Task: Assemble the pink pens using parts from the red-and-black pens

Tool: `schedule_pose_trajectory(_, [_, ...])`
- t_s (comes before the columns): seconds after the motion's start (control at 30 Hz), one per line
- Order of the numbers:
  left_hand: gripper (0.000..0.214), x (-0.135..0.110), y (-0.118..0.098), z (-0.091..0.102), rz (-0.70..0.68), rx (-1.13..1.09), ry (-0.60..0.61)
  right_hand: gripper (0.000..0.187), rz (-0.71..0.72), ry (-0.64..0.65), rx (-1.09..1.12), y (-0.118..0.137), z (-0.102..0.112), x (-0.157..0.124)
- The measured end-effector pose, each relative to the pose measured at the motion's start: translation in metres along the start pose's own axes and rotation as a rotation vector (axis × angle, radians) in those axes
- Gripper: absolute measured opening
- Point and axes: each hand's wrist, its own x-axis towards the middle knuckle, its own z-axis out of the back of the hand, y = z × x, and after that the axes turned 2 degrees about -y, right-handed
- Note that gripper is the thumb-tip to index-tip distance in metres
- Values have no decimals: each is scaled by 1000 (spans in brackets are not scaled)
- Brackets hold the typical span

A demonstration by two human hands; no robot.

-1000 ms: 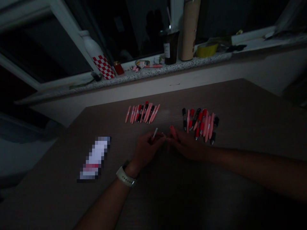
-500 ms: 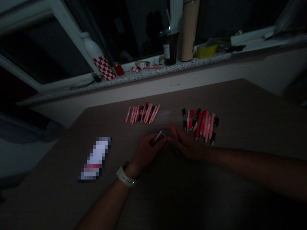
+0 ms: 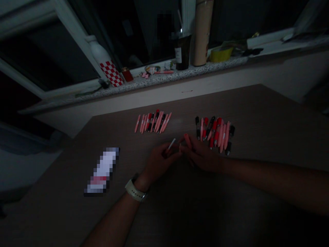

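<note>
My left hand, with a pale watch band at the wrist, is closed on a slim white stick that looks like a pen refill; it pokes up past the fingers. In my right hand is a pink pen barrel, its end pointing away from me. The fingertips of both hands nearly meet, with a small pinkish piece between them, too dark to make out. Just beyond the right hand lies a group of pink, red and black pens. Another group of pens lies farther left.
A phone, blurred out, lies on the brown table at left. Along the windowsill behind stand a checkered white bottle, a small red jar, a dark cup, a tall beige cylinder and a yellow tape roll.
The fingertips have drawn slightly apart, and the small piece between them shows more upright. The white refill has shifted a little up and right in my left hand.
</note>
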Motion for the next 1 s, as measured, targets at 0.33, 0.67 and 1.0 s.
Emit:
schedule_pose_trajectory(0.33, [34,2,2,2,-27,11,-93,22,-71,43,82,2,-2,0])
schedule_pose_trajectory(0.67, [33,2,3,1,-16,11,-80,28,-73,57,15,-1,-1,0])
schedule_pose_trajectory(1.0, [31,1,0,2,-35,99,-107,24,-70,105,16,-2,-3,1])
